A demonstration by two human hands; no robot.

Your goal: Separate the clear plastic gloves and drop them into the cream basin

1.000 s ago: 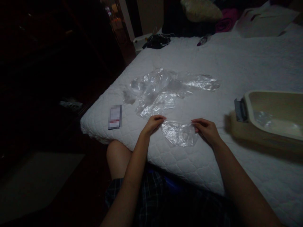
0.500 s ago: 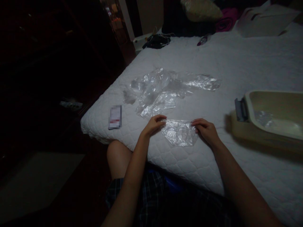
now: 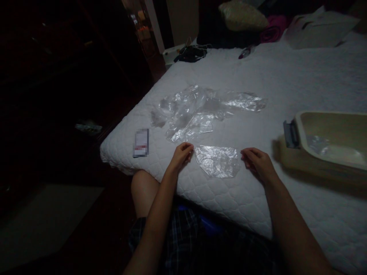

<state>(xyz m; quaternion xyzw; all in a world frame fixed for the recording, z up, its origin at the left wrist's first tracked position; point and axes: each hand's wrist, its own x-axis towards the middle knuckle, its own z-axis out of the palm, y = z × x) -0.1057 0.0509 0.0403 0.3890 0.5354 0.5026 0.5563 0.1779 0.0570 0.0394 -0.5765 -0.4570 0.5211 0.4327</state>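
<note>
A clear plastic bag [image 3: 218, 161], folded to a flat, many-sided shape, lies near the front edge of the white quilted bed [image 3: 229, 198]. Just left of it is my left hand [image 3: 182, 154], fingers loosely bent and holding nothing. My right hand [image 3: 257, 160] hovers beyond the bag's right side, also without anything in it, its fingers slightly parted. Neither hand touches the bag. Behind them spreads a loose pile of crumpled clear plastic bags [image 3: 197, 109].
At right stands a cream plastic bin [image 3: 289, 152] with a grey latch and clear plastic inside. A phone-like object [image 3: 141, 143], blurred out, lies at left. Farther back are a white box [image 3: 318, 30], a pink roll [image 3: 272, 28] and dark cloth with cords [image 3: 190, 53].
Both hands have let go of the folded bag's upper corners and moved apart, left hand leftward, right hand rightward. The bag stays flat on the bed.
</note>
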